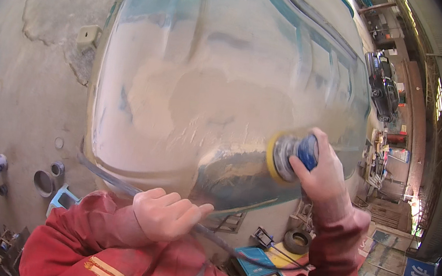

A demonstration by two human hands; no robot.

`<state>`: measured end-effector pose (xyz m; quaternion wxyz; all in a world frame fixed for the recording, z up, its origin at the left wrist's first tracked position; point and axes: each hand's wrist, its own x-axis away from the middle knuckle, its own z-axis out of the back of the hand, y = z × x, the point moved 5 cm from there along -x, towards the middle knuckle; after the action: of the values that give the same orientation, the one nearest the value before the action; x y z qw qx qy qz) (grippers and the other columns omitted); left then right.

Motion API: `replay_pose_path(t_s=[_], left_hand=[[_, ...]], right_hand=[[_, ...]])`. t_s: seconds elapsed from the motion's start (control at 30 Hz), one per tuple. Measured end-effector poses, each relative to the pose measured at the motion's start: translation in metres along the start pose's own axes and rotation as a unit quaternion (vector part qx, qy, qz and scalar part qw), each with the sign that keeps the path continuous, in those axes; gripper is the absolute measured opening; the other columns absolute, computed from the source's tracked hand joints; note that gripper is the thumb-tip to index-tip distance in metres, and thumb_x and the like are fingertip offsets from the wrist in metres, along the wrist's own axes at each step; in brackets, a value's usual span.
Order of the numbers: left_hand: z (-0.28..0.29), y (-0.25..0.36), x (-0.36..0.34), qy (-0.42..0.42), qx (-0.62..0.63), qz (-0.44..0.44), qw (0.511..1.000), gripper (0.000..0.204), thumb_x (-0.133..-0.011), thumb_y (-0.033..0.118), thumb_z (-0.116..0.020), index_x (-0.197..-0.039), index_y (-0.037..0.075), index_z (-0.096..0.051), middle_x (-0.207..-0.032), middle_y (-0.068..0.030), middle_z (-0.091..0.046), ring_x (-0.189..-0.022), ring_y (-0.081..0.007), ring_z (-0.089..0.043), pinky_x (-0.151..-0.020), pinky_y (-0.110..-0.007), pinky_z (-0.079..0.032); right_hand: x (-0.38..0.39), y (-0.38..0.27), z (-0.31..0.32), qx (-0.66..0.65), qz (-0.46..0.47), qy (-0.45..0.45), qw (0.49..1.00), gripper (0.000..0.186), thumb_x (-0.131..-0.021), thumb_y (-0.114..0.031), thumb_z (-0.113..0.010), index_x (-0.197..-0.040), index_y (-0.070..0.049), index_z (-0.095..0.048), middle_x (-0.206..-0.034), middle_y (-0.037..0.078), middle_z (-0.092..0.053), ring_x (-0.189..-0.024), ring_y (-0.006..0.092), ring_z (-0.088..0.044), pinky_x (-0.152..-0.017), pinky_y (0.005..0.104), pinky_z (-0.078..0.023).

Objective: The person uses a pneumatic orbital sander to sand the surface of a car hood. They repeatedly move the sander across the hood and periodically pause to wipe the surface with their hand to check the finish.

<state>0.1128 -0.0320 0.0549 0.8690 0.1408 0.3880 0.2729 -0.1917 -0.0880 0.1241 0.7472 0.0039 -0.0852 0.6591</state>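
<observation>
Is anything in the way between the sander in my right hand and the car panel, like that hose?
Nothing visible stands between the sander and the panel; its yellow pad appears to meet the surface. The hose passes through your left hand by the panel's near edge, away from the pad.

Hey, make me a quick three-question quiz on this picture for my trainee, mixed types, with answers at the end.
1. Multiple choice: what colour is the edge of the sander's disc?
A) red
B) yellow
C) white

2. Fill in the blank: the left hand is closed around a dark ____.

3. True or false: the left hand is the one holding the sander.

Key:
1. B, yellow.
2. Hose.
3. False; the right hand holds it.
</observation>
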Motion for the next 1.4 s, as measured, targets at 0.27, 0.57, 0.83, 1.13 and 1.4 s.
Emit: replay_pose_path(t_s=[0.27, 0.57, 0.83, 1.13, 1.4], left_hand=[[-0.032, -0.017, -0.010, 0.026, -0.053, 0.014, 0.998, 0.043, -0.084, 0.019, -0.083, -0.063, 0.017, -0.045, -0.054, 0.0024, -0.031, -0.044, -0.0126, -0.036, -0.043, -0.030, -0.023], [-0.033, -0.018, -0.011, 0.009, -0.040, 0.022, 0.999, 0.046, -0.084, 0.018, -0.084, -0.062, 0.016, -0.043, -0.054, 0.0020, -0.028, -0.044, -0.0126, -0.032, -0.042, -0.031, -0.021], [-0.031, -0.020, -0.011, 0.004, -0.040, 0.022, 0.999, 0.047, -0.084, 0.017, -0.083, -0.062, 0.017, -0.041, -0.052, 0.0030, -0.028, -0.042, -0.0126, -0.030, -0.041, -0.032, -0.018], [-0.032, -0.022, -0.011, 0.003, -0.035, 0.029, 0.999, 0.047, -0.082, 0.017, -0.082, -0.062, 0.016, -0.040, -0.052, 0.0030, -0.028, -0.042, -0.0126, -0.030, -0.043, -0.031, -0.019], [-0.033, -0.021, -0.011, 0.002, -0.049, 0.021, 0.999, 0.046, -0.082, 0.015, -0.082, -0.062, 0.016, -0.040, -0.052, 0.0029, -0.028, -0.042, -0.0124, -0.032, -0.043, -0.031, -0.020]], right_hand=[[-0.015, 0.012, 0.007, -0.028, 0.063, 0.117, 0.991, 0.072, -0.086, -0.031, -0.080, -0.147, -0.012, -0.046, -0.112, 0.029, -0.065, -0.101, 0.0510, -0.065, -0.087, 0.0548, -0.054], [-0.017, -0.007, 0.013, -0.006, 0.006, 0.065, 0.998, 0.072, -0.085, -0.030, -0.082, -0.145, -0.012, -0.047, -0.110, 0.027, -0.064, -0.098, 0.0507, -0.066, -0.083, 0.0538, -0.055], [-0.019, -0.002, -0.002, -0.018, 0.052, 0.018, 0.998, 0.070, -0.086, -0.027, -0.081, -0.145, -0.012, -0.048, -0.106, 0.025, -0.064, -0.095, 0.0498, -0.067, -0.080, 0.0535, -0.056], [-0.024, -0.003, 0.001, -0.019, 0.000, 0.019, 1.000, 0.069, -0.085, -0.027, -0.081, -0.144, -0.011, -0.048, -0.108, 0.027, -0.064, -0.095, 0.0497, -0.067, -0.081, 0.0528, -0.056], [-0.024, -0.010, 0.008, -0.020, 0.020, 0.085, 0.996, 0.073, -0.084, -0.028, -0.082, -0.146, -0.011, -0.047, -0.109, 0.028, -0.064, -0.097, 0.0507, -0.066, -0.082, 0.0537, -0.055]])
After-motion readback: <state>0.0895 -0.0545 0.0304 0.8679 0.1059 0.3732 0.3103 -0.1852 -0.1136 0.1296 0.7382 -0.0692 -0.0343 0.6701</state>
